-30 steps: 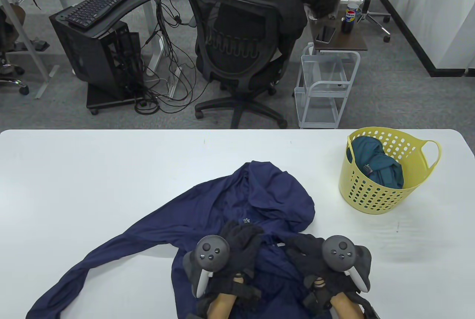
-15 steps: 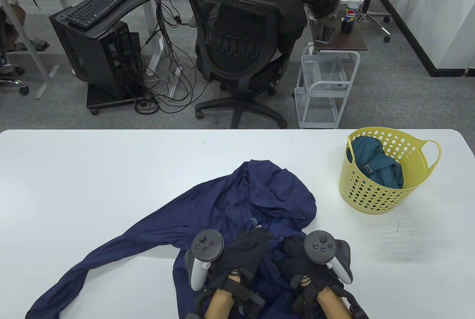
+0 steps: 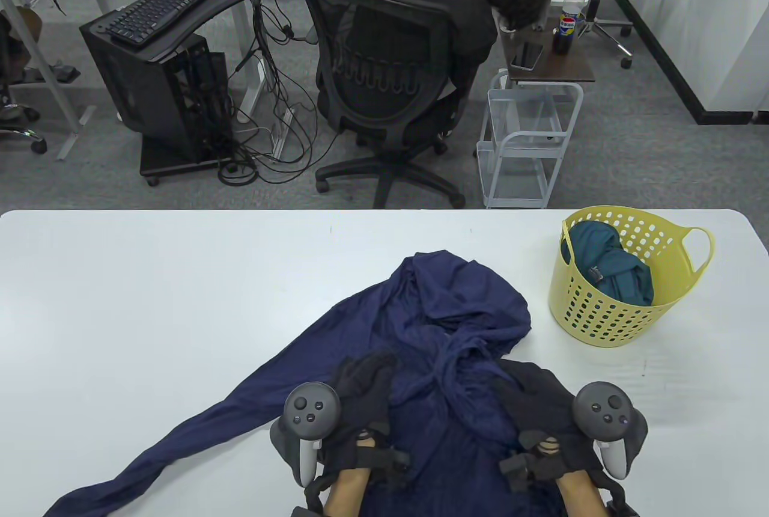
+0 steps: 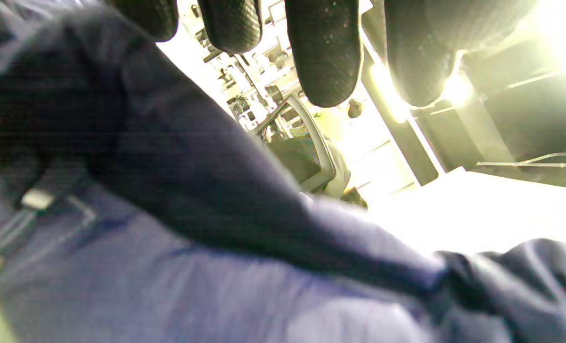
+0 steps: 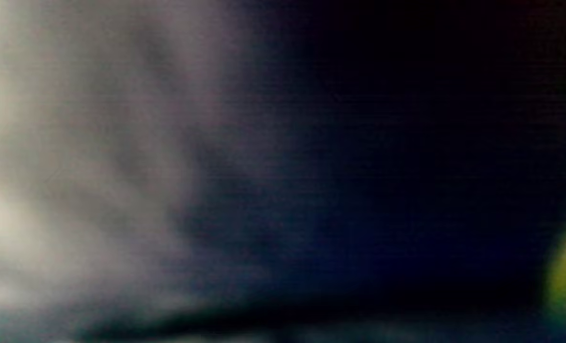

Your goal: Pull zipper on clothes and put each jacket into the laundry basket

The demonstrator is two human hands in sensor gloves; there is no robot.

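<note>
Table view shows a navy jacket [image 3: 444, 324] bunched on the table [image 3: 150, 276], one sleeve trailing toward the near left edge. Left hand [image 3: 360, 397] and right hand [image 3: 534, 403] rest on its near part, well apart; whether their fingers grip the cloth I cannot tell. Beside it, a yellow basket [image 3: 607, 312] holds a teal jacket [image 3: 613, 270].

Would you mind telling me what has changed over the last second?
The hands spread apart: left hand leftward, right hand rightward, both on the navy jacket. Its hood bunched and slid toward the basket. Basket and teal jacket stayed put.
</note>
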